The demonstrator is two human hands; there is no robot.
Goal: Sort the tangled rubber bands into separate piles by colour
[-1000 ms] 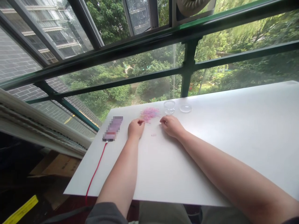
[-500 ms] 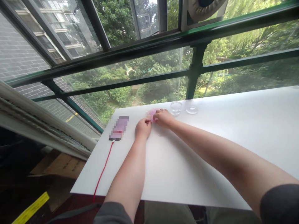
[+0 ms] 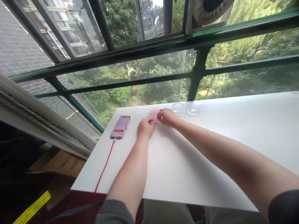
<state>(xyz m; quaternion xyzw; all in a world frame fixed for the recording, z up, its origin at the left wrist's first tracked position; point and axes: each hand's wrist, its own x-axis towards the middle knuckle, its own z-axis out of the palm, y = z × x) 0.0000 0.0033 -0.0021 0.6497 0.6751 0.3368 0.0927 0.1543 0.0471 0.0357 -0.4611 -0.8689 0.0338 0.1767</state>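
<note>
A small pinkish, see-through heap (image 3: 154, 113) lies near the far edge of the white table; its pieces are too small to make out. At its near left side is my left hand (image 3: 146, 127), fingers closed in a pinch. My right hand (image 3: 167, 117) touches the heap from the right, fingertips pressed together. Whatever either hand pinches is too small to tell. Behind my right hand stands a clear round cup (image 3: 178, 108). A clear round dish or lid (image 3: 193, 111) lies to its right. A tiny thin item (image 3: 163, 135) rests on the table nearer to me.
On the left of the white table (image 3: 112, 174) lies a phone (image 3: 120, 127), its screen blurred, with a red cable (image 3: 105, 168) running over the near edge. Green window railings (image 3: 130, 82) stand beyond the table. A cardboard box (image 3: 67, 163) is at the lower left.
The whole view has shifted slightly. My right hand has drawn a little to the right from my left hand, and more of the pink heap shows between them.
</note>
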